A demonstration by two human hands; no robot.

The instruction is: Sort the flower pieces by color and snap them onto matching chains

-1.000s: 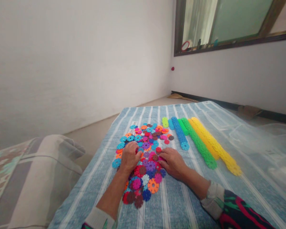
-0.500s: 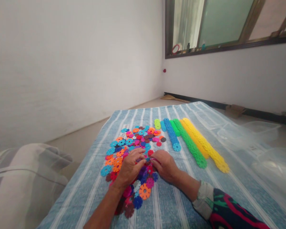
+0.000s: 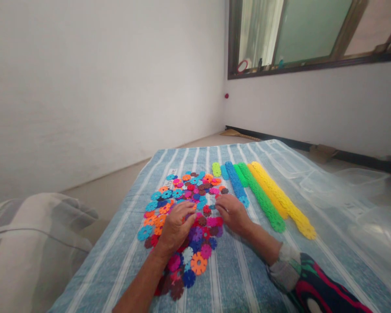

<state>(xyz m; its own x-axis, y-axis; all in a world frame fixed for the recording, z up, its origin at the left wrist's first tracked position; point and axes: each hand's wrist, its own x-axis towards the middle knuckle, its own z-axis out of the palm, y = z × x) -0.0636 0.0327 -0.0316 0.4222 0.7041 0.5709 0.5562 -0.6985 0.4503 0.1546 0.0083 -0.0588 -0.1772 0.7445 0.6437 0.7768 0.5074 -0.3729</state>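
A heap of notched plastic snowflake discs in many colours spreads over the striped cloth; an orange disc [image 3: 198,263] lies at its near right edge. My left hand [image 3: 177,224] rests over the middle of the heap, its thumb apart from the fingers and nothing visible in them. At the heap's right edge, my right hand [image 3: 233,214] has thumb and fingers together at a blue snowflake disc [image 3: 212,207], seen edge-on. Just below its fingertips lie pink and purple discs. Discs under the left palm are hidden.
Right of the heap lie rows of overlapping discs: a blue row [image 3: 235,180], a green row [image 3: 263,200] and a yellow row [image 3: 283,200], beside a short lime piece [image 3: 216,169]. Clear plastic containers [image 3: 358,180] stand at the right. A draped cloth [image 3: 35,252] is at left.
My right hand has moved right and slightly up, away from my left hand, with a blue disc now showing at its fingertips. My left hand has barely shifted.
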